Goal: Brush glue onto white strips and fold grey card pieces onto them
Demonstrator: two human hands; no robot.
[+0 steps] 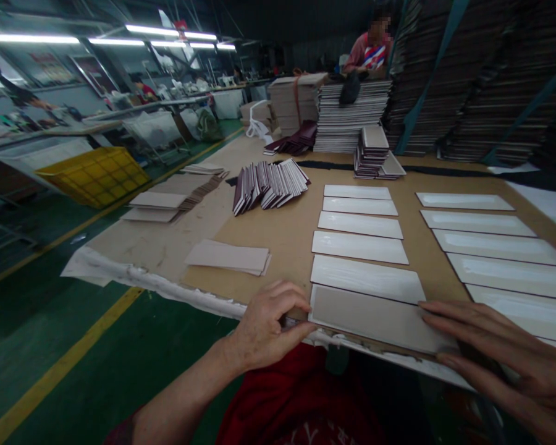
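Observation:
At the table's front edge lies a grey cardboard strip (pixel 375 312), set over a panel with a dark edge and a whitish border. My left hand (pixel 275 324) is closed at its left end, with the thumb and curled forefinger on the corner. On the right end, my right hand (pixel 495 346) holds the strip with long fingers at the far edge and the thumb at the near edge. Beyond it runs a column of glossy white panels (pixel 359 243) with dark edges. A second column of white panels (pixel 495 238) lies to the right, partly behind my right hand.
Loose grey cardboard strips (pixel 229 256) lie left of my hands. Farther back are a leaning row of folded maroon-edged pieces (pixel 271 185), a small stack (pixel 370 154) and tall board piles (pixel 349 114). A person (pixel 370 49) is behind them. A yellow crate (pixel 92 176) stands on the floor.

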